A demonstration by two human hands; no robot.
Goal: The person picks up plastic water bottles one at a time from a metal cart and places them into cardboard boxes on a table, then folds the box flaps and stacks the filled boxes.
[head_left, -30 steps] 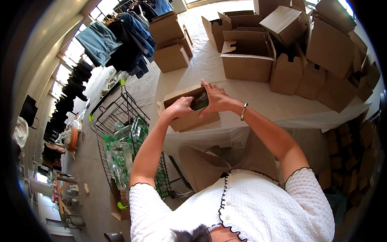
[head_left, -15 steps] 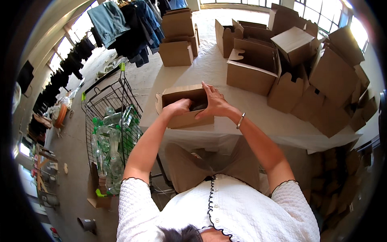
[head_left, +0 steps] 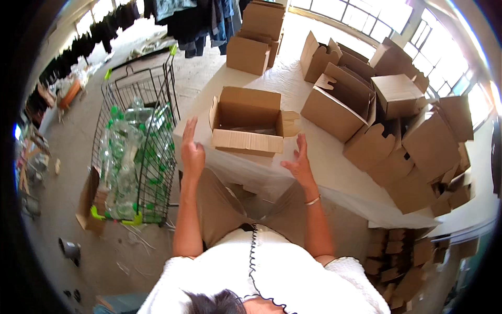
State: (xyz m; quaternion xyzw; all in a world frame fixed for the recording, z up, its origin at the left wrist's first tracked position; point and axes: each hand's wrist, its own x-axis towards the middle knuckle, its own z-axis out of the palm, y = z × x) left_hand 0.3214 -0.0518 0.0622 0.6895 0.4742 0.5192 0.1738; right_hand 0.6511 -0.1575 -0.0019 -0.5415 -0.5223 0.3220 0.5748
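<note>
An open cardboard box point(head_left: 247, 142) stands on the pale, sheet-covered table point(head_left: 206, 102) in front of me, its flaps spread and its inside showing bare cardboard. My left hand point(head_left: 192, 153) is raised just left of the box, fingers stretched upward, holding nothing. Off the box's front right corner is my right hand point(head_left: 300, 163), fingers apart, also without anything in it. A small gap shows between each hand and the box.
Many open cardboard boxes point(head_left: 334, 107) crowd the table's right side; stacked boxes point(head_left: 247, 54) stand at the back. At left is a wire cart point(head_left: 172, 83) full of clear bottles point(head_left: 123, 136). Clothes point(head_left: 209, 26) hang behind. More cardboard point(head_left: 392, 261) lies below the table at right.
Both hands have come out of and off the box and moved apart to its two sides. The box's front and right flaps now fold outward. My view has shifted.
</note>
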